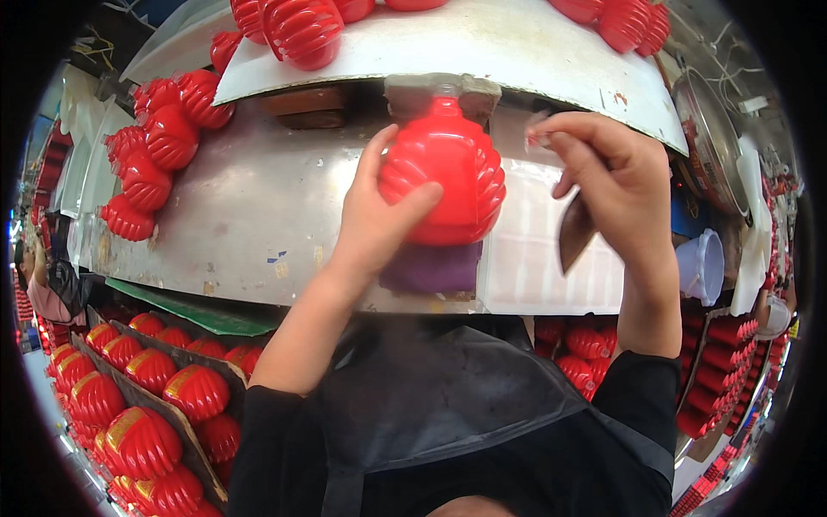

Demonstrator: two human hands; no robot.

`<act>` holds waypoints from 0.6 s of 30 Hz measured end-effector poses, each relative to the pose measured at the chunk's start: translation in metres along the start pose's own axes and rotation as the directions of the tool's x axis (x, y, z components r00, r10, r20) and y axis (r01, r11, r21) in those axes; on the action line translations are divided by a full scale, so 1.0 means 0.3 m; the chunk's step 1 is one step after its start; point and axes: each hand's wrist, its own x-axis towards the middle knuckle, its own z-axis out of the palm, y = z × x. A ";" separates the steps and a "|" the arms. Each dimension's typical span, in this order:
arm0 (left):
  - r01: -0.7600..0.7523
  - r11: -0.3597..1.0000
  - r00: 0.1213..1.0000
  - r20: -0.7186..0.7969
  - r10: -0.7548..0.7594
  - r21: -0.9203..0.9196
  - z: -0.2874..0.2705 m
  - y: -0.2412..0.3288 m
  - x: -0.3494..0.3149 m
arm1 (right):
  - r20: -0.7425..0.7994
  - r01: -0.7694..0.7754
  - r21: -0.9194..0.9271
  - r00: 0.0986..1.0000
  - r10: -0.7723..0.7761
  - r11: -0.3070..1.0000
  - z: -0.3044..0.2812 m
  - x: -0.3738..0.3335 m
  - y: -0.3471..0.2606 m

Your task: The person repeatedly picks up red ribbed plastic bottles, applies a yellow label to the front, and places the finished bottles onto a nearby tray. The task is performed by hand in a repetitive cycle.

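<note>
A glossy red, ribbed, lantern-shaped plastic bottle (444,172) lies on the metal worktable (215,215), its narrow clear-tipped neck pointing away from me. My left hand (383,202) grips it from the left, thumb across its smooth front panel. Under its near end is a purple pad (435,269); its neck reaches a grey block (482,96). To the right, clear of the bottle, my right hand (612,168) is closed. Thumb and forefinger pinch a small clear and red plastic scrap (536,136). A dark pointed blade (575,234), seemingly a knife's, sticks out below the palm; its handle is hidden.
More red bottles lie on the white board (482,39) at the far side and in a cluster (159,146) at the left. Boxes of gold-marked red pieces (142,439) stand low left. A pale blue bucket (702,267) and a round metal pan (711,142) are at the right.
</note>
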 end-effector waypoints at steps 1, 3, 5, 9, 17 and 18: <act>-0.045 0.999 0.999 -0.006 0.045 0.020 -0.002 0.004 0.007 | 0.034 0.158 -0.258 0.987 -0.155 0.953 0.033 0.020 -0.024; -0.100 0.992 0.995 -0.017 0.102 0.080 -0.003 0.016 0.028 | 0.207 0.493 -0.493 0.867 -0.453 0.717 0.100 0.038 -0.051; -0.072 0.997 0.997 0.004 0.071 0.033 -0.013 0.037 0.058 | 0.345 0.596 -0.558 0.800 -0.491 0.578 0.156 0.007 -0.064; -0.163 0.919 0.984 -0.006 0.177 0.360 0.006 0.065 0.155 | 0.391 0.631 -0.627 0.762 -0.516 0.456 0.236 -0.051 -0.015; -0.224 0.894 0.967 -0.022 0.252 0.389 0.008 0.048 0.154 | 0.482 0.740 -0.572 0.653 -0.585 0.354 0.245 -0.162 -0.007; -0.273 0.886 0.952 -0.024 0.304 0.374 0.006 0.041 0.147 | 0.453 0.746 -0.530 0.651 -0.610 0.403 0.242 -0.158 -0.011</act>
